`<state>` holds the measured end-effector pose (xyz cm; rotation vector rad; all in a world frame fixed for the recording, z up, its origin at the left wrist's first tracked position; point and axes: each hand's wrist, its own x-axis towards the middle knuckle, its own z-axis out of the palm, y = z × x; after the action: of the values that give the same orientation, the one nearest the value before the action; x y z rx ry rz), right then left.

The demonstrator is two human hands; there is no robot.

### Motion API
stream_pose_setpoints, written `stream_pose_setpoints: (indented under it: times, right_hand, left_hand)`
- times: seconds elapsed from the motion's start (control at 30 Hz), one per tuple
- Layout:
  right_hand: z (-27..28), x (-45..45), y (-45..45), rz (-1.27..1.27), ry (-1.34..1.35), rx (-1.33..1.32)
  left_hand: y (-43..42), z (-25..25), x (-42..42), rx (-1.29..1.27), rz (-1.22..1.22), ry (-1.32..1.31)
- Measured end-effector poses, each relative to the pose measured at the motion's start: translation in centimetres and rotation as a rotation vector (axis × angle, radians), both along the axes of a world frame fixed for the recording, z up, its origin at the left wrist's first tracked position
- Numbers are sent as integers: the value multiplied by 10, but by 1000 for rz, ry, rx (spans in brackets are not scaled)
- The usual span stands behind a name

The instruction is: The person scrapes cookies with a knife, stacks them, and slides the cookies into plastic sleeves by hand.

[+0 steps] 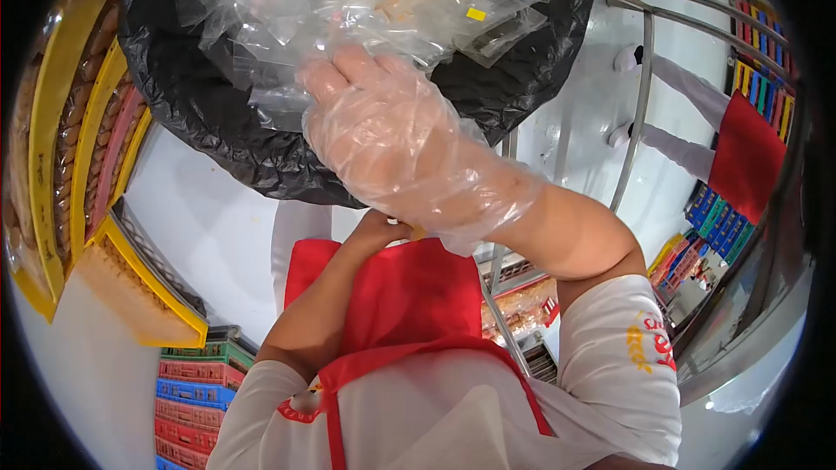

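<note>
Over the liner (261, 161), the right hand (374, 122) is held at the heaped bags (331, 17), fingers curled, any grip hidden; by the apron (401, 296), the left hand (380, 230) is partly covered and its fingers' state cannot be told. Bags are best handled gently, with the loose glove (496, 204) kept from being snagged.

Both arms (583, 231) bent, right fingers (353, 65) foremost

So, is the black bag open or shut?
Open: the black bag has its rim spread wide, and clear wrappers show heaped in its mouth.
</note>
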<state>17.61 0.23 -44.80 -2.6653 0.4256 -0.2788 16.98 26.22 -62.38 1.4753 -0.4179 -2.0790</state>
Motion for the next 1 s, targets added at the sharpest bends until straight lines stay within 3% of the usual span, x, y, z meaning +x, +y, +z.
stream_pose_setpoints:
  times: [0.2,0.3,0.5,0.57,0.67,0.73,0.83,0.9,1.0]
  right_hand:
    - [14,-17,14,-109,-102,149]
    - [29,-21,19,-152,-31,284]
    - [28,-35,36,-315,-270,421]
    - [41,-48,46,-429,-194,468]
    - [61,-72,85,-639,-96,508]
    - [73,-83,111,-709,-79,679]
    - [105,-94,140,-663,106,636]
    - [136,-96,150,-677,88,745]
    - [190,-82,149,-605,200,678]
  left_hand:
    - [-6,-18,-14,-67,35,-80]
    - [-2,-26,-16,-71,23,-87]
    - [19,-33,-11,-43,-41,-67]
    - [28,-22,-2,-16,-72,-56]
    - [38,14,26,82,-47,78]
    - [50,43,53,119,8,139]
    - [69,121,110,135,329,273]
    - [87,172,152,137,529,271]
    - [129,224,212,114,656,131]
